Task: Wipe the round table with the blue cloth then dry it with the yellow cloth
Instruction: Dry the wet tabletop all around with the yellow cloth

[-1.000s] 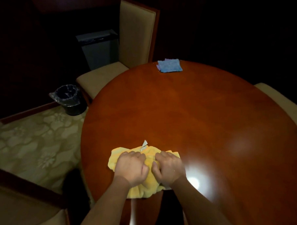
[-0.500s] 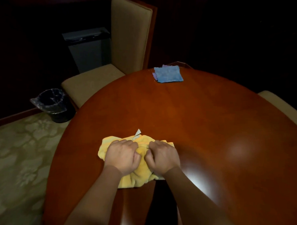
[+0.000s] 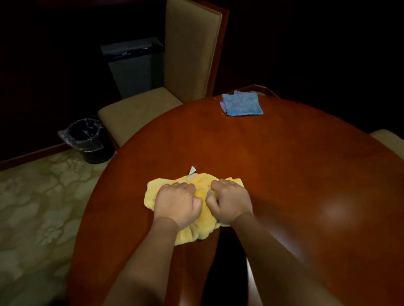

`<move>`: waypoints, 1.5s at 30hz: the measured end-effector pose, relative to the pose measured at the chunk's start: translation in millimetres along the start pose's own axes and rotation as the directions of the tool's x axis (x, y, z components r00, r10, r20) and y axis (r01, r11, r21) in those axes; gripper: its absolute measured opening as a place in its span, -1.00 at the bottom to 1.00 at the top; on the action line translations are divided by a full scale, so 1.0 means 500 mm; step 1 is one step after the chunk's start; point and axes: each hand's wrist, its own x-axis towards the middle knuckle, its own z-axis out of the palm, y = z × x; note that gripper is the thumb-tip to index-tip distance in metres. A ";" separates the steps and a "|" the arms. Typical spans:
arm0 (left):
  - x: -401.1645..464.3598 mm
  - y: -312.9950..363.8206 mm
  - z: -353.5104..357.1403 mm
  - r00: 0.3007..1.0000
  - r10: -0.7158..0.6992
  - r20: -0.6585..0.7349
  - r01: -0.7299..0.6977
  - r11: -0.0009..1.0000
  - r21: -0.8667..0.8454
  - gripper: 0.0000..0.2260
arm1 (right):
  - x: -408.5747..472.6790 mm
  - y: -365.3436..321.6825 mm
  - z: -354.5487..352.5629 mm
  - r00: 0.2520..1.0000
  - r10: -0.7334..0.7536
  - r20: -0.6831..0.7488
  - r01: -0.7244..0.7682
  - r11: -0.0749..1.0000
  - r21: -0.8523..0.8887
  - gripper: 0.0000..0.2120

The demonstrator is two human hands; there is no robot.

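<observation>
Dim room, one round wooden counter (image 3: 276, 179). Both grips, left hand (image 3: 178, 205) and right hand (image 3: 231, 202), clench the bunched yellow cloth (image 3: 198, 232) against its near side. Folded blue cloth (image 3: 242, 105) lies well apart at the far edge. Drying seems underway; next, push the cloth across the remaining surface.

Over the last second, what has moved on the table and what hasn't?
Both hands, the left hand and right hand, kept pressing the bunched yellow cloth side by side, sliding it a little further onto the round table, away from the near edge. The camera view shifted too. Nothing was released or picked up. The blue cloth stayed folded at the far edge, untouched.
</observation>
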 end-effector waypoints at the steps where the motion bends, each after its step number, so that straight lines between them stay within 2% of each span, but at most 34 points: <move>1: -0.021 0.003 -0.006 0.999 -0.022 0.025 0.022 1.000 -0.002 -0.61 | -0.012 -0.010 -0.005 1.000 -0.004 0.014 0.004 1.000 0.007 -0.71; 11: -0.294 -0.025 -0.043 0.992 -0.049 0.120 0.051 0.999 -0.018 -0.56 | -0.213 -0.182 -0.030 0.997 -0.029 0.075 0.030 0.999 -0.012 -0.75; 13: -0.358 -0.041 -0.051 0.987 -0.060 0.150 0.065 0.998 -0.029 -0.50 | -0.255 -0.229 -0.031 0.994 -0.038 0.099 0.038 0.999 -0.002 -0.76; 17: -0.476 -0.073 -0.053 0.980 -0.126 0.154 0.134 0.990 -0.042 -0.68 | -0.337 -0.318 -0.023 0.991 -0.055 0.118 0.050 0.998 0.041 -0.77; 21: -0.524 -0.097 -0.058 0.992 -0.111 0.067 0.117 0.990 -0.085 -0.80 | -0.367 -0.362 -0.022 0.992 -0.046 0.121 0.041 0.998 0.044 -0.77; 26: -0.507 -0.114 -0.040 0.994 -0.106 -0.041 0.094 0.971 -0.218 -0.82 | -0.340 -0.345 -0.004 0.986 -0.118 0.116 0.110 0.991 0.071 -0.78; 30: -0.462 -0.138 -0.027 0.988 -0.107 -0.110 0.081 0.972 -0.220 -0.80 | -0.286 -0.330 0.015 0.974 -0.183 0.136 0.173 0.981 0.084 -0.74; 34: -0.387 -0.163 -0.020 0.982 -0.118 -0.147 0.086 0.975 -0.206 -0.80 | -0.215 -0.314 0.037 0.981 -0.156 0.118 0.146 0.985 0.086 -0.71; 40: -0.236 -0.215 -0.005 0.975 -0.060 -0.213 0.022 0.983 -0.180 -0.79 | -0.084 -0.281 0.074 0.993 -0.094 0.065 0.093 0.995 0.019 -0.72; 45: -0.137 -0.252 0.009 0.968 -0.077 -0.240 0.039 0.986 -0.159 -0.78 | 0.020 -0.257 0.100 0.995 -0.078 0.061 0.078 0.997 0.001 -0.67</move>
